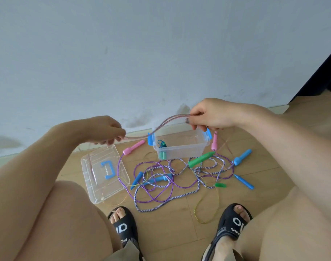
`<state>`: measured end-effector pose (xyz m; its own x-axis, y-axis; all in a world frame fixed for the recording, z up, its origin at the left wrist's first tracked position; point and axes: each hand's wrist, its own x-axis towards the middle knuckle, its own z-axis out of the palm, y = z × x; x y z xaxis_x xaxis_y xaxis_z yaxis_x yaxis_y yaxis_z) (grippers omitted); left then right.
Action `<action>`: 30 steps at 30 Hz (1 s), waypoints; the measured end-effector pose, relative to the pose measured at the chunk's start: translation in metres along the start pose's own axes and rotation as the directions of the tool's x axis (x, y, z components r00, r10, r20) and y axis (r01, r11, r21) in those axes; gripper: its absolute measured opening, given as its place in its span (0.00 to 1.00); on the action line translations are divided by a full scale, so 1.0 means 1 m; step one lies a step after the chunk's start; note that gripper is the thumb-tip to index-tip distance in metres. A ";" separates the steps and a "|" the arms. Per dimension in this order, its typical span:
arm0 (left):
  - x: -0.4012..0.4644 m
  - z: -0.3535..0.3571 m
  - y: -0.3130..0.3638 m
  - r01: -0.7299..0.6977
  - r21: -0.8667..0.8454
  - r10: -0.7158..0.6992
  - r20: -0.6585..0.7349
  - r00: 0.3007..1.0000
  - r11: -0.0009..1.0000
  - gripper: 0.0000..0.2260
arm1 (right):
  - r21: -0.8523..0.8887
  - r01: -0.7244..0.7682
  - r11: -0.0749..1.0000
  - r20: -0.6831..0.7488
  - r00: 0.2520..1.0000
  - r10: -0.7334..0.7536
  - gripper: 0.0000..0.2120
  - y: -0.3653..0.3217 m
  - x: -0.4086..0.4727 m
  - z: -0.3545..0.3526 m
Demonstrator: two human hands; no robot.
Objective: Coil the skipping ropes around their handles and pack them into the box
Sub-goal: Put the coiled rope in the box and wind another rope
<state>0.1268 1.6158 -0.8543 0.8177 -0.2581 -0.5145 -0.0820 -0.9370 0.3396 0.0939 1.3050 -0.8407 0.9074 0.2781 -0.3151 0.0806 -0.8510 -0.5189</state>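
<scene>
Pink rope (160, 125), doubled, spans left–right in an arch between left hand (106, 130) and right hand (208, 115), both pinching it above the box (181, 146).

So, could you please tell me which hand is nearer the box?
Right. The right hand holds the pink rope just above the box rim; the left hand grips the rope off to the box's left.

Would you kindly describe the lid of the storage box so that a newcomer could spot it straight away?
Start at the clear plastic box standing on the wooden floor by the wall. To its left, beside the tangled ropes, lies the lid, a flat transparent rectangle. Unlike the box, it is shallow and carries a blue carry handle at its centre.
</scene>
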 end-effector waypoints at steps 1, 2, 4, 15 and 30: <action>0.000 0.006 0.006 -0.042 -0.089 0.048 0.072 0.996 0.995 0.05 | 0.009 0.033 0.999 -0.002 0.999 -0.033 0.14 -0.007 0.001 0.003; -0.003 0.009 0.014 -0.088 -0.227 0.117 0.116 0.986 0.970 0.09 | 0.019 0.070 0.997 -0.008 0.997 -0.070 0.14 -0.015 0.001 0.007; -0.007 0.013 0.032 -0.196 -0.451 0.280 0.126 0.952 0.871 0.18 | 0.040 0.141 0.989 -0.025 0.990 -0.140 0.14 -0.029 0.002 0.014; -0.006 -0.004 0.011 -0.290 -0.509 0.279 -0.102 0.955 0.810 0.09 | 0.154 0.018 0.988 0.152 0.987 -0.041 0.14 -0.012 -0.001 0.006; -0.009 0.018 0.043 -0.246 -0.648 0.426 0.134 0.895 0.721 0.12 | 0.372 0.096 0.923 0.177 0.969 -0.172 0.14 -0.036 -0.003 0.010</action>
<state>0.1055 1.5739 -0.8496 0.6207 -0.6613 -0.4211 0.1087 -0.4593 0.8816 0.0843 1.3392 -0.8291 0.7924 0.4948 -0.3568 0.0077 -0.5930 -0.8051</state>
